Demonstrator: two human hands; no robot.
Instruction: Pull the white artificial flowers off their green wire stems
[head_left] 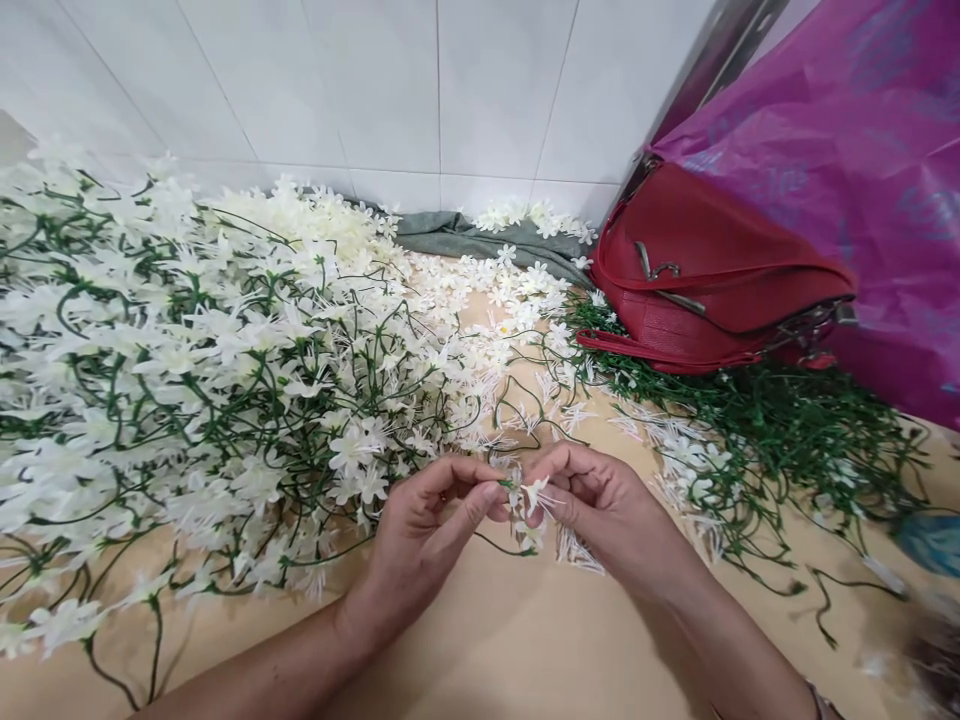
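My left hand (427, 530) and my right hand (607, 510) meet in the lower middle of the view, both pinched on a small artificial flower sprig (531, 497) with white petals and a thin green stem. The stem curves down between my wrists. Just left of my hands lies a big heap of white flowers on green stems (210, 360). Loose white petals (510, 290) are scattered on the beige surface (510, 640) behind my hands.
A red handbag (705, 280) lies at the right against a purple plastic sheet (847, 140). Bare green stems (795, 430) pile in front of it. A grey cloth (457, 235) runs along the white tiled wall (420, 80).
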